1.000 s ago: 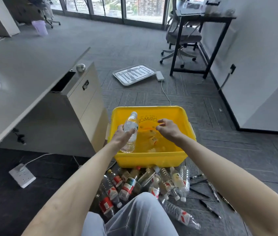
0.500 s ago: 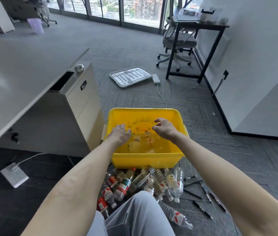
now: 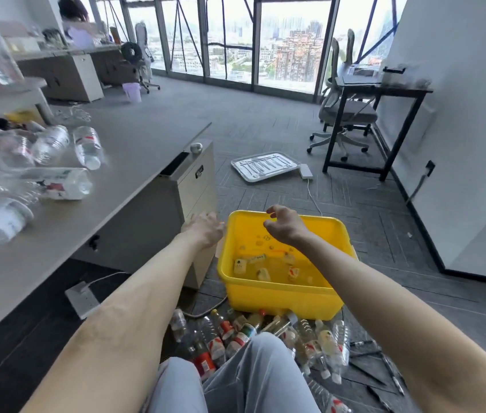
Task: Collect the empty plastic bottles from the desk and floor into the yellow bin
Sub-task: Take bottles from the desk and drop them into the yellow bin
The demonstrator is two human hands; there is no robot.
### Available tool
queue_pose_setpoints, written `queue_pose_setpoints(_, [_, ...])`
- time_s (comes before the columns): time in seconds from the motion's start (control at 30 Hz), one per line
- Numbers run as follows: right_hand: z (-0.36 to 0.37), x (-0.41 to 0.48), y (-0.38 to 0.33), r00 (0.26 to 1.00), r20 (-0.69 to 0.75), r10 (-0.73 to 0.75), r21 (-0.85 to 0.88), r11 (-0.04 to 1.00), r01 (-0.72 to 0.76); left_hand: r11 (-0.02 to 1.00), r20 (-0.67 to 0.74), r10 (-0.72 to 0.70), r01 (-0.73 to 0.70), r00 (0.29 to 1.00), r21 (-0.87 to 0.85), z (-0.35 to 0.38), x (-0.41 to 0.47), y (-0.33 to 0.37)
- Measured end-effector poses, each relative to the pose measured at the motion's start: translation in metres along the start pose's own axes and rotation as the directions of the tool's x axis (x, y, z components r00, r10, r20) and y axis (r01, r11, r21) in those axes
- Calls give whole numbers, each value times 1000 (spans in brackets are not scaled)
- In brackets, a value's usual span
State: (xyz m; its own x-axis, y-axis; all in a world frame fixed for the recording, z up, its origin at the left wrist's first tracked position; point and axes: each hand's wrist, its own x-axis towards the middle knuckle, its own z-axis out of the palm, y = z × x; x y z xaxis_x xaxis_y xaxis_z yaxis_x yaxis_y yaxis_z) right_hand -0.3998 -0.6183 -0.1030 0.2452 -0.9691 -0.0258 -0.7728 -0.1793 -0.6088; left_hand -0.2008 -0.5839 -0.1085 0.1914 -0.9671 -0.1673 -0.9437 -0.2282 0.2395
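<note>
Left hand (image 3: 206, 231): empty, with the fingers relaxed and spread. It hovers just beside the bin's left rim, on the desk side, probably ready to reach for another bottle.
Right hand (image 3: 283, 226): holds nothing, with the fingers loosely curled. It hangs over the bin's far half.
Yellow bin (image 3: 280, 296): stands on the floor beside the drawer cabinet (image 3: 197, 186), near both lots of bottles.
Bottles in the bin (image 3: 265, 266): only a few, lying on the bottom, so the job looks far from done.
Floor bottles (image 3: 244, 332): a heap between the bin's near wall and the person's knee (image 3: 250, 380).
Desk bottles (image 3: 60, 181): several on their sides on the desk (image 3: 137, 162), well apart from the bin.
In the way: a power strip (image 3: 82, 298) and its cable run beside the heap. Pens (image 3: 385, 362) lie scattered to its right.
</note>
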Motion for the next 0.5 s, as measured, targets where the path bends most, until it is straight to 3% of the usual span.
queue_pose_setpoints(0.23, [12, -23, -82, 988, -4, -153, 8, 988, 153, 993, -216, -25, 50, 976, 110, -52, -64, -54])
queue_pose_setpoints(0.5, [55, -50, -217, 893, 3, -450, 79, 890, 449, 984, -432, -175, 176, 885, -39, -106, -154, -162])
